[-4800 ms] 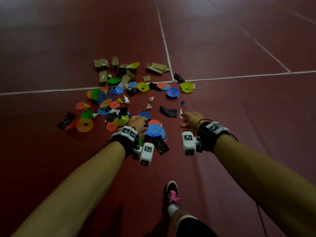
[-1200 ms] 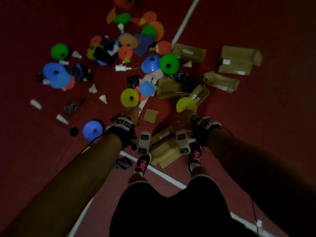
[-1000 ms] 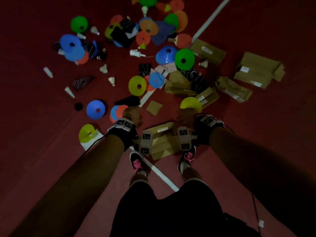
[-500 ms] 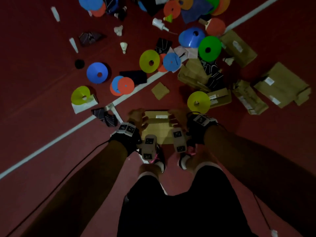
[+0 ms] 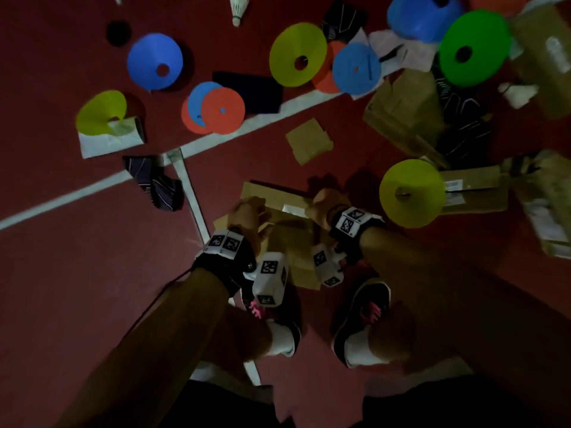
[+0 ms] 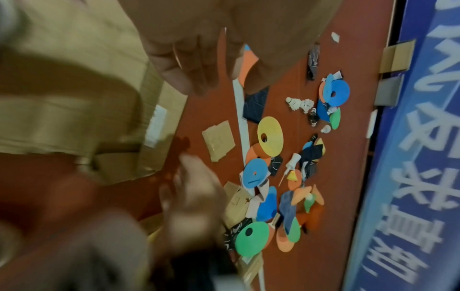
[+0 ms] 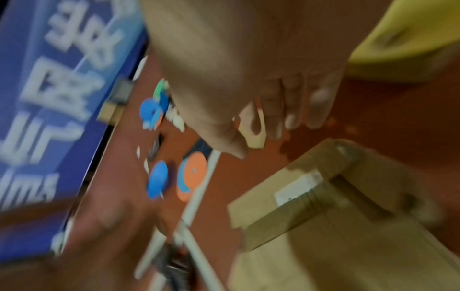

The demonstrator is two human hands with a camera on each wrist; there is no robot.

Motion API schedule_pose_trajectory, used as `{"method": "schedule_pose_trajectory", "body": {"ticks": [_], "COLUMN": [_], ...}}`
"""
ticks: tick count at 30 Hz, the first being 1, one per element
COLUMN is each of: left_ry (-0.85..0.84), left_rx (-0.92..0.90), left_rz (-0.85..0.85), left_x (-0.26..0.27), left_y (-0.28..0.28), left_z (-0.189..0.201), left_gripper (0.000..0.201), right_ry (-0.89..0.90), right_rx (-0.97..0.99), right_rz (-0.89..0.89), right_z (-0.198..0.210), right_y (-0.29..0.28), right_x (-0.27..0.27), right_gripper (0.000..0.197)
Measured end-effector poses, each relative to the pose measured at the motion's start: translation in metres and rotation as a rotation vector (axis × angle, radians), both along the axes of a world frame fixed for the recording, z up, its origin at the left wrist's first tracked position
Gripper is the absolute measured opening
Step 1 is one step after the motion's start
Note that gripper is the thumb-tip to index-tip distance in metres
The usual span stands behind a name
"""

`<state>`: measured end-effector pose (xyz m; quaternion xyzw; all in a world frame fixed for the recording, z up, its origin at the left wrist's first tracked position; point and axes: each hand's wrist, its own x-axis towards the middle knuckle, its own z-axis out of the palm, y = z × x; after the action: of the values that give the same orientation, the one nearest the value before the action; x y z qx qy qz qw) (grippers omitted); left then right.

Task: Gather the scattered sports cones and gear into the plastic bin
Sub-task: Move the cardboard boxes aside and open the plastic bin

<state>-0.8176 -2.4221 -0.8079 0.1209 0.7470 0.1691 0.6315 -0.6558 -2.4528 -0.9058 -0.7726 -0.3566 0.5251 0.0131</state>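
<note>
Brown cardboard, a flattened box, is seen in the head view on the dark red floor just ahead of two black shoes with pink laces. The left hand and the right hand are both held over it, near each other but apart; whether the card is touched cannot be told from here. A yellow cone lies just beside the right hand, and blue, orange, green and yellow cones are scattered beyond a white line. No plastic bin is shown.

In the left wrist view (partly blurred) the left hand's fingers are seen loosely bent with nothing between them, above the box's edge. A shuttlecock lies further off.

In the right wrist view, heavily blurred, the right hand's fingers are shown relaxed and empty above the floor, the box lying just below
</note>
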Motion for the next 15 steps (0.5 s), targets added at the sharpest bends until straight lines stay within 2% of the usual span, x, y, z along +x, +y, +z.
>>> {"method": "schedule_pose_trajectory", "body": {"ticks": [3, 6, 9, 11, 13, 15], "left_ry": [-0.065, -0.058, -0.095, -0.060, -0.072, -0.090], "left_rx": [0.041, 0.088, 0.171, 0.220, 0.241, 0.281], "left_rz": [-0.048, -0.112, -0.151, -0.146, -0.123, -0.172], "left_x": [0.001, 0.004, 0.004, 0.010, 0.019, 0.027], "left_y": [0.015, 0.030, 0.043, 0.054, 0.061, 0.062], "left_z": [-0.045, -0.065, -0.076, -0.079, -0.078, -0.077], "left_gripper": [0.013, 0.015, 0.015, 0.011, 0.015, 0.012], "right_ry": [-0.091, -0.167, -0.210, -0.242, -0.276, -0.245], "right_rx": [0.046, 0.198, 0.044, -0.072, -0.088, -0.043], "right_rz": [0.116, 0.157, 0.285, 0.356, 0.456, 0.447], "right_z": [-0.051, -0.104, -0.154, -0.163, -0.155, -0.136], "right_y": [0.010, 0.002, -0.007, -0.010, -0.010, 0.001], "right_x": [-0.012, -0.012, -0.017, -0.020, -0.019, -0.009], "right_gripper": [0.050, 0.062, 0.075, 0.071, 0.065, 0.056]}}
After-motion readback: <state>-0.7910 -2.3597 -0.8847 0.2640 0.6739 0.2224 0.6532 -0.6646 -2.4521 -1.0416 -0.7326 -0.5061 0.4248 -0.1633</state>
